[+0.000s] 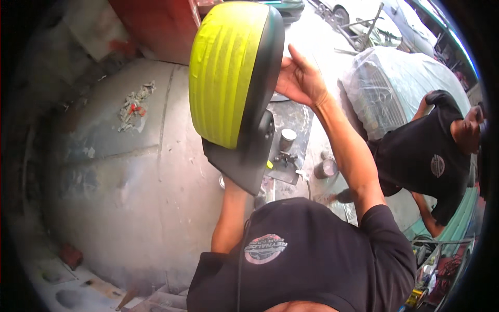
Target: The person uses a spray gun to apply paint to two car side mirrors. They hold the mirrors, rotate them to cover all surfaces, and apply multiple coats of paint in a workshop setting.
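A black side mirror housing [231, 161], its rounded face covered in strips of yellow masking tape [221, 78], is raised upright in front of me. My left forearm [228, 208] rises to the housing's lower part, which hides that hand. Beside the upper right edge is my right hand [299, 80], thumb raised apart and fingers loosely bent at the edge, their tips partly hidden. Below, a metal board [304, 125] holds a pale cup [287, 140] and what looks like a spray gun [286, 158]. A metal pot [326, 168] stands just right of it.
A co-worker [421, 151] in a dark shirt is close on my right. Behind are a plastic-covered car [374, 78] and a metal frame [361, 28]. Crumpled rags [130, 112] lie on the concrete floor at left. A red panel [150, 28] stands at back left.
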Motion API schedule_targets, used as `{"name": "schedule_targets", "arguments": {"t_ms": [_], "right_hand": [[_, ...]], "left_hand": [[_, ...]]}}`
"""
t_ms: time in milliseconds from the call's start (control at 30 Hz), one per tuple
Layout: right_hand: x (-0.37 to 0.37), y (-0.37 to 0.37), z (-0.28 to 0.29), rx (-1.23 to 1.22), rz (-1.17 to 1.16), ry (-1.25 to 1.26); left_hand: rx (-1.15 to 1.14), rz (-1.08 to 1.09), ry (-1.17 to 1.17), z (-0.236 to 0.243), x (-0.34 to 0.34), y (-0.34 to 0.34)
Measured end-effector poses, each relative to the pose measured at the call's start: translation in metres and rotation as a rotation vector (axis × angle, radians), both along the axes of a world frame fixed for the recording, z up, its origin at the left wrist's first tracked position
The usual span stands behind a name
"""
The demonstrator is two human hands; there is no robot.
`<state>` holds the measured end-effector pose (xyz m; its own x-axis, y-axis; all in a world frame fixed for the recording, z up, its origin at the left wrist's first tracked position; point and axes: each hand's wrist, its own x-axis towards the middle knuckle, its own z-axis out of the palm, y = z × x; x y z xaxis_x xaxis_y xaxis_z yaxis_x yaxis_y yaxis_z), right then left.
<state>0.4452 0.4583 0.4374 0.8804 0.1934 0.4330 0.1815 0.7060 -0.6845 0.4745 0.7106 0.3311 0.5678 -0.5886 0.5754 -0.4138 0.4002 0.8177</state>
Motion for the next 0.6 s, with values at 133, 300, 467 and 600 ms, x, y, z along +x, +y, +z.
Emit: {"name": "schedule_targets", "arguments": {"t_ms": [133, 300, 467, 600], "right_hand": [[-0.006, 0.021, 0.007, 0.024, -0.017, 0.064], [-0.003, 0.004, -0.019, 0.039, 0.211, -0.05], [-0.009, 0.019, -0.009, 0.007, 0.069, 0.055], [-0.01, 0.029, -0.013, -0.036, -0.034, 0.086]], "left_hand": [[0.086, 0.105, -0.028, -0.02, -0.016, 0.019], [-0.212, -0.004, 0.736, -0.052, -0.052, 0.026], [0.192, 0.199, 0.028, -0.014, -0.053, 0.033], [0.098, 0.031, 0.396, -0.022, -0.052, 0.043]]}}
